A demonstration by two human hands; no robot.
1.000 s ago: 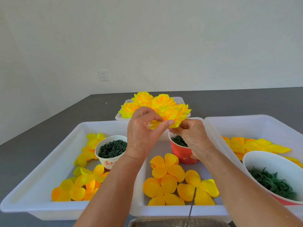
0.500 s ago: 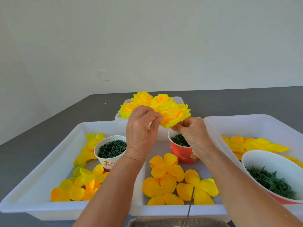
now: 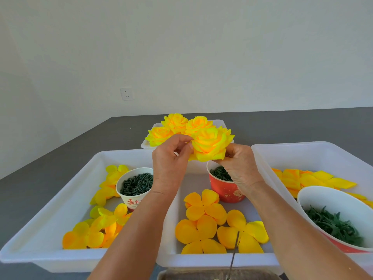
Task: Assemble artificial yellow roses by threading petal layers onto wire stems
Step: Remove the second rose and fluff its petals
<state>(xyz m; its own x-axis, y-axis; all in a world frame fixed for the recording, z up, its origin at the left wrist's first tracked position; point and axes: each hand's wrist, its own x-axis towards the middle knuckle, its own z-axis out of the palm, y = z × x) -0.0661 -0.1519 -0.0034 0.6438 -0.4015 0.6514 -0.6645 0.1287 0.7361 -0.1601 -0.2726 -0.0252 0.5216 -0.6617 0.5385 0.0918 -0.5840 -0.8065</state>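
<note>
Both hands are up over the middle tray [image 3: 220,259], working one rose [image 3: 210,145] between them. The left hand [image 3: 169,164] has its thumb and forefinger pinched on the rose's left edge, other fingers curled loosely behind. The right hand [image 3: 240,166] holds it from below and to the right, fingers curled round the underside of the outer petals. The rose sits in the air just above a red cup [image 3: 226,188] of dark green bits, bloom tipped toward the camera, petals bright yellow with an orange glow in the centre.

Behind it, a small far tray [image 3: 147,144] carries three finished roses [image 3: 177,124] bunched together. The middle tray also has three flat orange-yellow petal layers [image 3: 203,207] lying on its floor, overlapping a bit. A thin wire [image 3: 234,255] stands up at the near edge, crossing in front of the right-hand layer; can't tell what its base is stuck into.

The left tray [image 3: 50,199] holds more loose petals [image 3: 90,233] around a white cup [image 3: 135,186] full of small dark green pieces, red characters on its side. The right tray [image 3: 323,152] has yellow petals spread at the back and a big bowl [image 3: 333,201] of green leafy pieces in front. Everything's on a dark grey worktop [image 3: 60,158] against a white wall with a socket [image 3: 127,93].
</note>
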